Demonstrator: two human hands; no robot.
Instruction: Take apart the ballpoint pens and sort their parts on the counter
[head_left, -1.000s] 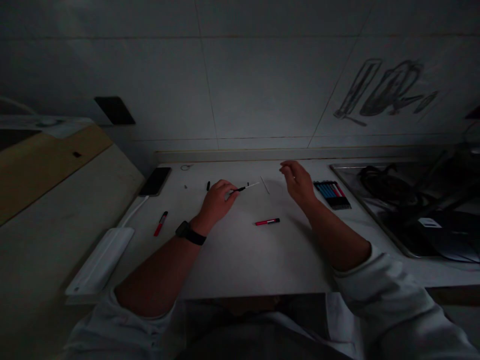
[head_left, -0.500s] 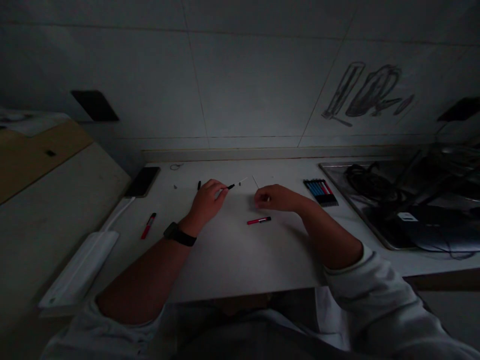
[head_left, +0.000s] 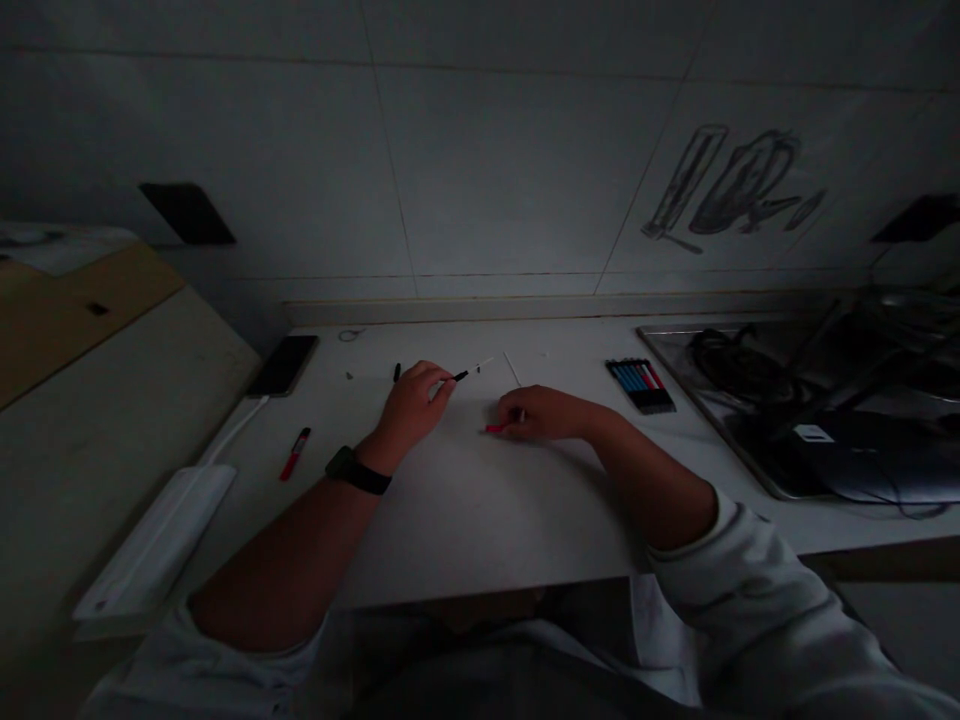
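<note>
My left hand (head_left: 414, 400) pinches a slim black pen part (head_left: 463, 375), from which a thin white stem (head_left: 484, 364) points up to the right. A small dark piece (head_left: 478, 370) lies right by that stem. My right hand (head_left: 541, 412) is closed over a red pen (head_left: 493, 429) on the table; only its red end shows to the left of the fingers. Behind this hand lies a thin white stick (head_left: 512, 368). Beside the left hand is a short black cap-like piece (head_left: 397, 372).
Another red-and-black pen (head_left: 295, 453) lies to the left, near a white power strip (head_left: 161, 540) and a phone (head_left: 283, 365). A case of blue and red pens (head_left: 641, 385) sits at right, beside a stove (head_left: 720, 420) with cables and a dark laptop-like object (head_left: 862, 455).
My right hand has come down and nearer to me, onto the red pen, which now shows only at one end. My left hand stays almost still with the black pen part.
</note>
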